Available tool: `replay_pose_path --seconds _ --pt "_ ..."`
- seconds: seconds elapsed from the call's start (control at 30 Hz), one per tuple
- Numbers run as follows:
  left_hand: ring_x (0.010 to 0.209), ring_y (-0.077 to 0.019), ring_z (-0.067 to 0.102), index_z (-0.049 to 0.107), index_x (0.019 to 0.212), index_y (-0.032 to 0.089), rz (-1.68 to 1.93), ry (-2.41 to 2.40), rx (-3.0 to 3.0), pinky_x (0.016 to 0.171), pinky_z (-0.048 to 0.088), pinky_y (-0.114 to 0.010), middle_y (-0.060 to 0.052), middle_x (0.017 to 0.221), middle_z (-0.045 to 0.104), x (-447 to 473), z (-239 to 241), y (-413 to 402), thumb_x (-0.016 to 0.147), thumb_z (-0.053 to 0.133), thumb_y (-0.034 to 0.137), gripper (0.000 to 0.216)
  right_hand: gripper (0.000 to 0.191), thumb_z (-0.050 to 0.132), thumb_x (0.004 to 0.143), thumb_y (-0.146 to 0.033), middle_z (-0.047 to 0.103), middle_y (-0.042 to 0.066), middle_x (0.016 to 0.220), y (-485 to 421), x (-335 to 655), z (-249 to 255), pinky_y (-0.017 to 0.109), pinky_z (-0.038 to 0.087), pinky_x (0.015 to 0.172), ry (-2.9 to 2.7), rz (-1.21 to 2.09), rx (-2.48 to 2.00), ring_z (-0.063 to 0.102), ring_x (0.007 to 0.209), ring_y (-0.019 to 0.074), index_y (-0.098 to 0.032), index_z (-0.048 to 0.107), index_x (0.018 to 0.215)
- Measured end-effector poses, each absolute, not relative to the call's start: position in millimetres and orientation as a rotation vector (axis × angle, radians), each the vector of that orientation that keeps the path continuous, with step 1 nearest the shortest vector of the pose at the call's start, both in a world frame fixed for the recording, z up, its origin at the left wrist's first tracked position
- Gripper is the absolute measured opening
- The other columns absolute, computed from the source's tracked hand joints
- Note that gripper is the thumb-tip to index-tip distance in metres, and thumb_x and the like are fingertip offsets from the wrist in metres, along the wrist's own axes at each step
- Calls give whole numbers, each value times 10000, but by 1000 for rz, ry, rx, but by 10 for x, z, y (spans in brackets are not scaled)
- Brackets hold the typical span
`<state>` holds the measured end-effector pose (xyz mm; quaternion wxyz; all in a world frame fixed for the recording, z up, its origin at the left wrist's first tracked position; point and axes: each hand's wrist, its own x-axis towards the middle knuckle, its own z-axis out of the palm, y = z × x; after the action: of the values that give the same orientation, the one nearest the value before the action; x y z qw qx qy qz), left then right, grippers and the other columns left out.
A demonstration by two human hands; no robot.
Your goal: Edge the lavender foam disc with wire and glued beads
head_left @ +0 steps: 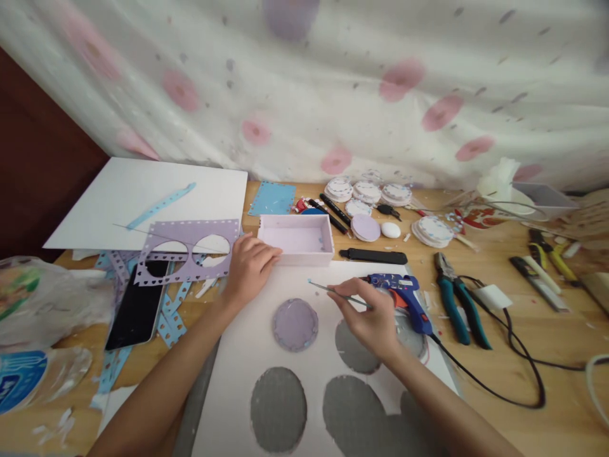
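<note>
My left hand is curled at the near left corner of a shallow pale lilac box, its fingertips on the box's edge. Small blue bits lie inside the box. Between the fingertips of my right hand is a pair of thin tweezers, with a tiny blue piece at their tip. Below the tweezers, a round purple disc with a decorated rim lies on a white sheet that has large round holes cut in it. Beside my right hand rests a blue glue gun.
Pliers, a cutter knife and cables lie on the right. Stacked white discs, markers and a black bar stand behind. A phone, punched purple sheet, paper strips and a plastic bottle are left.
</note>
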<state>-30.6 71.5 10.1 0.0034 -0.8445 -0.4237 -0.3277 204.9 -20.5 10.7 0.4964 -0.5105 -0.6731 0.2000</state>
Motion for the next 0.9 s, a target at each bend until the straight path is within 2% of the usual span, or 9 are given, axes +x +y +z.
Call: replay_pose_path --seconds 0.07,0.13,0.3,0.43,0.6,0.9 --pt "1017 -235 561 656 1034 229 -1117 -1365 -2632 989 368 -456 -57 1056 696 -237 133 733 873 577 234 180 101 681 777 -138 704 29 756 -259 2125 117 298 538 637 -1546 435 -1239 683 722 184 -211 612 765" --pt "1071 -232 546 628 1089 212 -1306 -1416 -2658 966 399 -420 -82 1125 649 -143 166 671 868 578 242 228 129 696 761 -117 699 27 757 -306 2176 98 295 546 636 -1464 415 -1221 693 739 189 -210 607 759" --pt "832 -153 591 642 930 181 -1802 -1701 -3040 777 488 -282 -48 904 637 64 112 392 879 560 256 122 159 704 749 -101 673 9 730 -384 2181 36 292 564 623 -1311 487 -1189 699 721 187 -211 589 738" --pt "814 -161 605 667 854 159 -1776 -1901 -3252 746 485 -279 -57 838 637 96 1 304 868 577 253 130 157 696 761 -117 665 15 717 -416 2145 20 312 573 609 -1277 621 -1152 707 728 208 -210 574 729" --pt "850 -175 603 684 913 169 -1706 -1732 -3412 783 488 -310 -80 885 645 87 -46 312 850 610 240 121 153 697 765 -136 668 25 704 -417 2098 -3 316 565 606 -1255 705 -1169 695 705 204 -207 570 717" --pt "827 -178 627 704 848 164 -1678 -1725 -3432 751 501 -310 -87 836 674 103 -15 306 858 595 232 129 149 692 778 -161 673 30 717 -402 2022 -50 317 561 627 -1274 768 -1201 690 727 202 -214 563 727"
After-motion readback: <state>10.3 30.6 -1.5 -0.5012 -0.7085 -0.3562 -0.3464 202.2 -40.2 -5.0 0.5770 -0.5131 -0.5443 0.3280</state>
